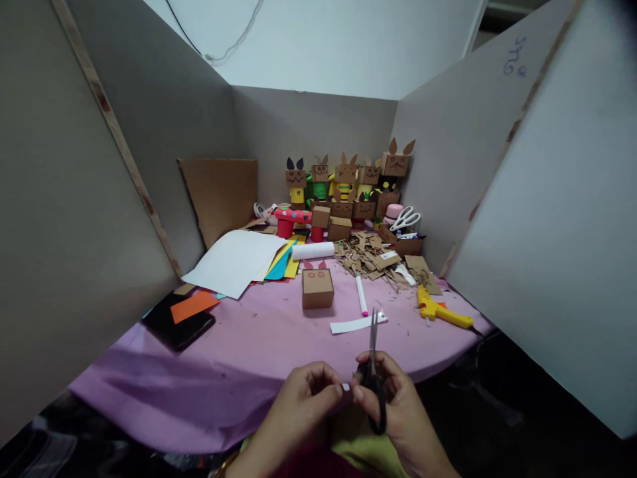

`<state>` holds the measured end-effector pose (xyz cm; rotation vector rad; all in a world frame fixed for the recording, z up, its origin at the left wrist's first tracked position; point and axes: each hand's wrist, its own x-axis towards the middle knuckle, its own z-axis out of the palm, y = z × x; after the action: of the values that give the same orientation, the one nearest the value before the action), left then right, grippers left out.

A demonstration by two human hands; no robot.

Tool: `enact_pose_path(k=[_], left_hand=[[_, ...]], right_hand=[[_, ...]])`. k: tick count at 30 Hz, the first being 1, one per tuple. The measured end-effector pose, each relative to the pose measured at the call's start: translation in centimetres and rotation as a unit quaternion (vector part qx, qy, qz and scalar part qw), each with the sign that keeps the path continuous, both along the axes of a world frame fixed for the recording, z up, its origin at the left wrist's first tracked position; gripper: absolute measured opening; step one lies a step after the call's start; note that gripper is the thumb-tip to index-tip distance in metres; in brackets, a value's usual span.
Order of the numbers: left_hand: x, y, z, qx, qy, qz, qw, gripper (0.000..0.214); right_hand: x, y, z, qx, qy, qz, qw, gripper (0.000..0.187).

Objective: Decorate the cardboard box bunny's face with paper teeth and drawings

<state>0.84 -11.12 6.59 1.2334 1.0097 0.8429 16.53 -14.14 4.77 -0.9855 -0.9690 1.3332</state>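
Observation:
My right hand [398, 408] is wrapped round the black handles of a pair of scissors [373, 345], whose closed blades point away from me over the table's near edge. My left hand [303, 398] is curled beside it, fingertips pinching something tiny where the two hands meet; I cannot make out what. A white paper strip [355, 324] lies just beyond the blade tips. Further off stand a small cardboard box head with pink ears [317, 287] and a white marker [361, 294].
A pink cloth [239, 358] covers the table between grey partition walls. A yellow glue gun [440, 311] lies right, a black phone [180, 326] with orange paper left, coloured sheets [239, 262] behind. Cardboard scraps [371, 255], white scissors [405, 218] and several box figures [348, 186] fill the back.

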Motion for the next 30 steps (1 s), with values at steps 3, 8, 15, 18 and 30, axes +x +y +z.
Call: enact_pose_path(k=[3,8,15,18,30], left_hand=[[-0.1,-0.6,0.3,0.017,0.025,-0.021,0.999,0.006],[0.0,-0.9,-0.4,0.009,0.004,-0.032,0.999,0.009],[0.8,-1.3,-1.0,-0.014,-0.079,-0.007,0.997,0.043],[0.7,-1.5,-1.5,-0.030,-0.091,0.002,0.995,0.041],[0.6,-1.2,-2.0,-0.045,-0.139,0.001,0.989,0.041]], right_hand=[[-0.3,-0.2,0.3,0.003,-0.020,0.029,0.999,0.045],[-0.3,-0.4,-0.4,0.000,0.019,0.022,1.000,0.045],[-1.3,-0.7,-1.7,-0.011,0.090,-0.016,0.996,0.048],[-1.8,-0.9,-1.6,-0.013,0.096,-0.030,0.995,0.049],[-2.0,-0.8,-2.0,-0.006,0.088,-0.060,0.994,0.048]])
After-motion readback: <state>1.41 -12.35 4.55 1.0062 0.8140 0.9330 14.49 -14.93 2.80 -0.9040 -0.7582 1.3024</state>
